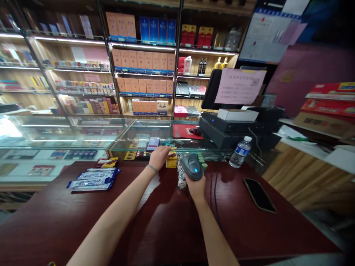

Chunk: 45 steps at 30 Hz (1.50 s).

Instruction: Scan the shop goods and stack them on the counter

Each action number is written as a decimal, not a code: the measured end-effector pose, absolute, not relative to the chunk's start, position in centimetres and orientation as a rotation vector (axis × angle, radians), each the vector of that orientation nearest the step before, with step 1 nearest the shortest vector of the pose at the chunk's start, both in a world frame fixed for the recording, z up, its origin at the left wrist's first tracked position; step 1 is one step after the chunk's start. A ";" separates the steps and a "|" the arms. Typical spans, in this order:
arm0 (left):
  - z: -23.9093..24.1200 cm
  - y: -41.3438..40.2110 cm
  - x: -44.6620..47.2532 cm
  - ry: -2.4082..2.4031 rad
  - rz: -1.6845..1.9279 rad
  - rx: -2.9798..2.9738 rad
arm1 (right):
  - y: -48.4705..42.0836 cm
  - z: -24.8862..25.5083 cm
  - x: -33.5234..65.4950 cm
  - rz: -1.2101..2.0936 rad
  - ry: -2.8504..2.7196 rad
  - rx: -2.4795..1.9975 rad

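Note:
My right hand (196, 186) is wrapped round the handle of a dark barcode scanner (192, 167), whose blue light is lit on top. My left hand (159, 159) reaches to a stack of small yellow packets (171, 162); its fingertips pinch a yellow packet at the top of the stack, partly hidden. Just left of that hand, a phone (153, 144) with a lit screen lies on the glass. Small whitish packs (181, 180) stand in a row beside and partly behind the scanner, with green-topped items (203, 164) to their right.
Blue-white long wrappers (94, 179) and yellow-brown packs (107, 162) lie on the red-brown table (155, 236). A water bottle (240, 153), a black phone (259, 195) and a cable (215, 195) are at right. Behind stand a glass display case (130, 136) and a monitor (210, 90).

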<state>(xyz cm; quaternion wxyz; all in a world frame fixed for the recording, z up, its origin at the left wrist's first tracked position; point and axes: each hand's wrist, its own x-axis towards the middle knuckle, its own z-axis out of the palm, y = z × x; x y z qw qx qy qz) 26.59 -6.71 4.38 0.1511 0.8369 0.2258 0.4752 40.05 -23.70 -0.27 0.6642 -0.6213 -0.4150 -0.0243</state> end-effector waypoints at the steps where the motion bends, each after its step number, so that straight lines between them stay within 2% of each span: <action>1: 4.1 -6.7 27.0 0.630 1.308 2.472 | -23.8 -0.1 40.2 -0.056 -0.924 -1.406; 9: 2.2 -7.0 27.6 0.744 0.875 2.944 | -24.4 1.3 40.3 -0.013 -0.804 -1.348; 14: 1.7 -6.9 27.6 0.753 0.813 3.054 | -24.4 1.5 40.2 0.002 -0.783 -1.346; 24: 0.6 -6.7 27.8 0.753 0.906 2.947 | -24.2 0.8 40.3 -0.028 -0.771 -1.394; 34: 0.7 -6.3 27.0 0.695 1.197 2.721 | -24.1 0.3 40.2 -0.073 -0.847 -1.408; 40: 1.5 -7.3 21.2 0.861 1.437 2.565 | -23.8 0.2 39.5 -0.014 -0.976 -1.413; 45: -0.5 -7.8 14.0 1.072 1.599 2.317 | -23.6 0.4 37.0 0.043 -1.106 -1.468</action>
